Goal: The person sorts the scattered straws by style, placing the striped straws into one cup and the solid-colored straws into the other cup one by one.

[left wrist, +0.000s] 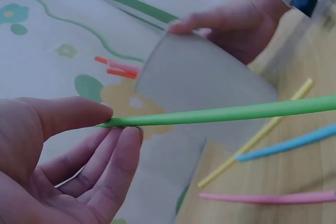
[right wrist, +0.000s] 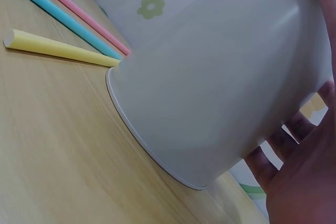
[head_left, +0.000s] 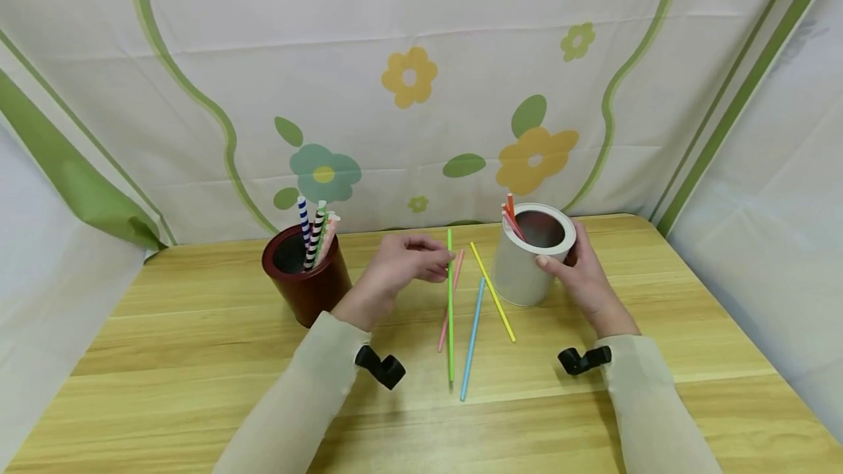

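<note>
My left hand [head_left: 410, 263] pinches a green straw [head_left: 451, 320] near its far end, between thumb and fingertips. The straw points back toward me, above a pink straw [head_left: 442, 328] on the table. A blue straw [head_left: 472, 342] and a yellow straw [head_left: 494, 295] lie just right of it. My right hand [head_left: 586, 276] grips a white canister [head_left: 523, 273] from its right side, thumb near the rim and fingers round the far side, as the right wrist view shows. Several red and pink straws [head_left: 510, 207] stick out of the canister's opening.
A dark red canister [head_left: 316, 291] stands at the left on the wooden table [head_left: 197, 357], holding several striped straws [head_left: 316, 232]. Behind the table hangs a white cloth [head_left: 263, 20] with flowers, and more cloth encloses both sides.
</note>
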{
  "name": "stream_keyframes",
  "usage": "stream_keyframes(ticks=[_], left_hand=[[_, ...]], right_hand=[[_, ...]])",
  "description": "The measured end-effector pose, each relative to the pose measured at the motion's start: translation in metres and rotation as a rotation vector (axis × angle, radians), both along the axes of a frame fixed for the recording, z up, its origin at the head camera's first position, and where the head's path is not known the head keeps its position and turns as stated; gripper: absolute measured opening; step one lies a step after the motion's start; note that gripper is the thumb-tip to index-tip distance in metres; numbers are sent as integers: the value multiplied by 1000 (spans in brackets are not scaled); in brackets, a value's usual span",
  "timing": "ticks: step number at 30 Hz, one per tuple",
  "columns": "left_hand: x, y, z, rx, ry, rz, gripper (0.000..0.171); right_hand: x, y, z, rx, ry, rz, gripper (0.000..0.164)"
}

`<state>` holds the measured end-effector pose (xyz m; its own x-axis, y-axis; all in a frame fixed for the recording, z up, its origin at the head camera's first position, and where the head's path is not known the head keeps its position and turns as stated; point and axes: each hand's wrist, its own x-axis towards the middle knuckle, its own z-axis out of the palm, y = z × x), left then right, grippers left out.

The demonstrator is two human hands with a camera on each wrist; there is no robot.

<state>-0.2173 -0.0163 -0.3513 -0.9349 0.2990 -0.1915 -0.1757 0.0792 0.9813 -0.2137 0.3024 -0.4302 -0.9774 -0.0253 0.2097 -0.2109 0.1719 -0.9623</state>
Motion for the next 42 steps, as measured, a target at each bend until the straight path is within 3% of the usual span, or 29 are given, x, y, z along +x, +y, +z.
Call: stream_keyframes(ticks=[5, 10, 19, 25, 29, 42], left_hand=[[5, 0, 17, 123, 105, 102, 15], [12, 3, 29, 272, 264, 212, 15], [21, 9, 43, 429, 470, 306, 13], [23, 15, 48, 493, 520, 359, 9], [24, 21, 48, 515, 540, 359, 9], [20, 36, 37, 392, 470, 301, 13]], right_hand=[[0, 0, 0, -3, 4, 3, 61], [0, 0, -1, -8, 16, 3, 61], [0, 0, 0, -19, 24, 0, 62], [1, -1, 0, -2, 14, -7, 62], [1, -2, 1, 2, 4, -12, 61], [0, -1, -1, 12, 12, 1, 59]])
